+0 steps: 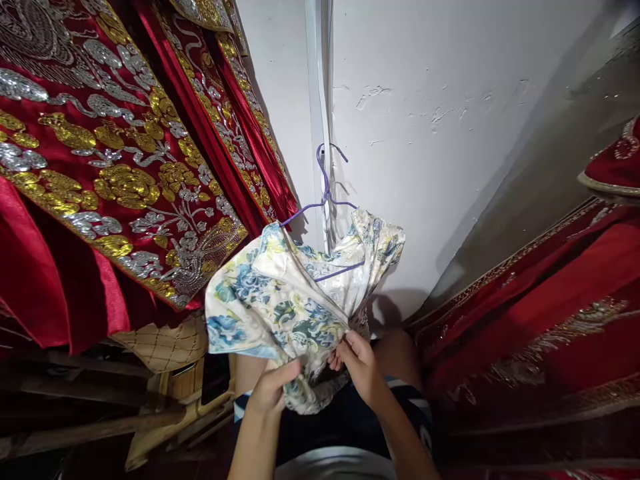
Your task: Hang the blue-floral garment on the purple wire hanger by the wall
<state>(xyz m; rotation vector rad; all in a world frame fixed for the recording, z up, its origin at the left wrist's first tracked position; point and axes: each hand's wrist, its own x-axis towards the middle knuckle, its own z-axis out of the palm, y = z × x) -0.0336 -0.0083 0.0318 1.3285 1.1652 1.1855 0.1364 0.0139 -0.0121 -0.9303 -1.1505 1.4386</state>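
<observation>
A short-sleeved floral blouse (295, 313), cream with blue, green and yellow flowers, hangs on a purple hanger (326, 190) in front of me. The hanger's hook is by a pale vertical strip on the wall. My left hand (274, 385) grips the gathered lower part of the blouse, thumb on top, its other fingers mostly hidden by the cloth. Higher up and to the right, my right hand (357, 363) pinches the front edge just below where the V-neck meets. Between the two hands the fabric is bunched, and its hem folds down over my lap.
Red cloth with gold and silver embroidery (125, 180) hangs on the left. More red embroidered cloth (530, 320) fills the right side. Behind the blouse stands a white wall (415, 127) with peeling paint. A wooden chair (185, 407) with a quilted tan item (160, 347) is at lower left.
</observation>
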